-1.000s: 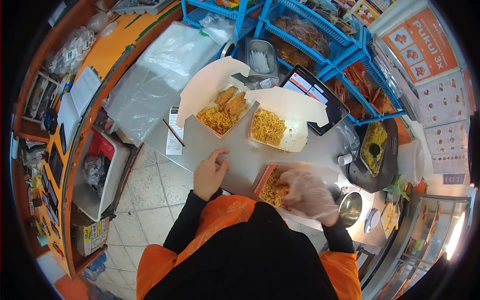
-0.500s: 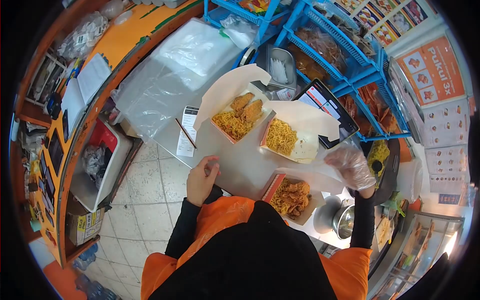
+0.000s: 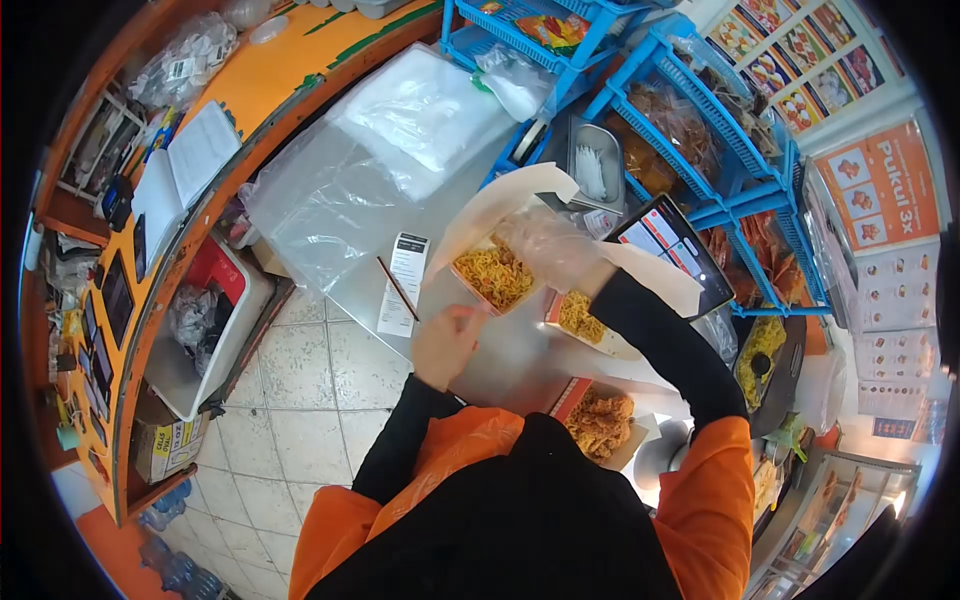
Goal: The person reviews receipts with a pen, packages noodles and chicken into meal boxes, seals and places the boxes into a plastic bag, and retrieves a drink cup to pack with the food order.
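My right hand point(image 3: 548, 245), in a clear plastic glove, reaches over the back left noodle box point(image 3: 492, 280); its fingers are blurred and cover the pieces of fried chicken there. Bare and slightly blurred, my left hand point(image 3: 446, 345) is just in front of that box, fingers curled, with nothing visible in it. Right of the first box, a second open box holds noodles point(image 3: 580, 318), partly behind my right sleeve. The near box holds fried chicken point(image 3: 600, 424) and stands close to my body.
A receipt point(image 3: 404, 283) and a thin brown stick point(image 3: 398, 289) lie left of the boxes. Plastic bags point(image 3: 425, 110) cover the back left. A tablet point(image 3: 675, 255), metal container point(image 3: 596, 170) and blue racks point(image 3: 700, 185) stand behind. Noodles point(image 3: 762, 355) fill a dark tray at right.
My right hand has moved from the near box, out to the right, then across to the back left box. My left hand has moved closer to that box. The camera view has shifted.
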The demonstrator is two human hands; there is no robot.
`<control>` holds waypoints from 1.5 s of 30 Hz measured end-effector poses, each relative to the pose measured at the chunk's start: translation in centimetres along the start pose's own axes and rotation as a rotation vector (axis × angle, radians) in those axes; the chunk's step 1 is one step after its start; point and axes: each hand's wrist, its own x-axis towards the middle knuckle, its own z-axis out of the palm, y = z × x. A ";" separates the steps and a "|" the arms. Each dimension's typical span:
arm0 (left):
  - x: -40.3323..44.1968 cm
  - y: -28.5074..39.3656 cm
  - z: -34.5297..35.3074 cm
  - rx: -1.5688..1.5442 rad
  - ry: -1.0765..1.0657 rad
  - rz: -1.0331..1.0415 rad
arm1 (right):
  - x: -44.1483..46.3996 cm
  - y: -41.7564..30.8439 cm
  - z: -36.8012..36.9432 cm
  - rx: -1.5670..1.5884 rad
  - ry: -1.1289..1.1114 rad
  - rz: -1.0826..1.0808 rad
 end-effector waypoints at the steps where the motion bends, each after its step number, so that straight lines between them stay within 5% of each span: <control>1: 0.7 0.6 -0.2 0.070 -0.121 -0.112 | 1.4 0.0 0.3 -0.483 -0.181 -0.027; 3: 1.7 0.7 0.1 0.136 -0.232 -0.225 | 2.2 1.3 1.8 -0.480 -0.182 -0.052; 12: 2.3 -1.3 2.7 0.034 -0.129 -0.065 | 2.8 2.0 1.7 -0.403 -0.404 -0.020; 18: 2.2 -1.2 2.6 -0.011 -0.125 -0.106 | 2.0 2.1 0.3 -0.444 -0.240 -0.132; 21: 2.3 -1.1 2.6 -0.045 -0.163 -0.128 | 2.0 1.1 -1.7 -0.304 -0.230 0.010; 23: 2.4 -1.2 2.9 -0.021 -0.136 -0.100 | 2.0 -0.3 -3.8 0.166 -0.186 0.325; 27: 2.2 -1.1 2.7 -0.037 -0.136 -0.068 | 1.5 3.2 -2.9 0.587 -0.078 0.242; 29: 2.2 -1.0 2.7 -0.009 -0.148 -0.083 | 1.5 3.1 -3.6 1.391 -0.006 0.253; 32: 2.2 -0.6 2.4 0.001 -0.154 -0.081 | 0.4 0.0 -7.7 1.666 0.064 0.300; 36: 1.8 -2.0 2.7 0.004 -0.127 -0.034 | -1.8 -1.2 -10.2 1.640 -0.100 0.156; 38: 1.1 -3.0 2.6 0.042 0.026 0.317 | -3.3 -1.5 -11.0 1.629 -0.218 0.064; 39: 0.8 -3.4 2.3 0.047 0.025 0.312 | -3.9 -1.8 -11.5 1.624 -0.281 0.009; 41: -0.6 -0.7 -1.5 0.016 -0.489 -0.114 | -5.8 -3.6 -13.3 1.127 -0.444 0.074; 43: -2.1 -1.5 -2.9 0.058 -0.616 -0.127 | -8.0 -3.1 -11.9 0.550 -0.538 -0.051; 45: -3.5 -2.7 -4.2 0.107 -0.747 -0.143 | -9.2 -5.2 -10.4 0.443 -0.563 0.102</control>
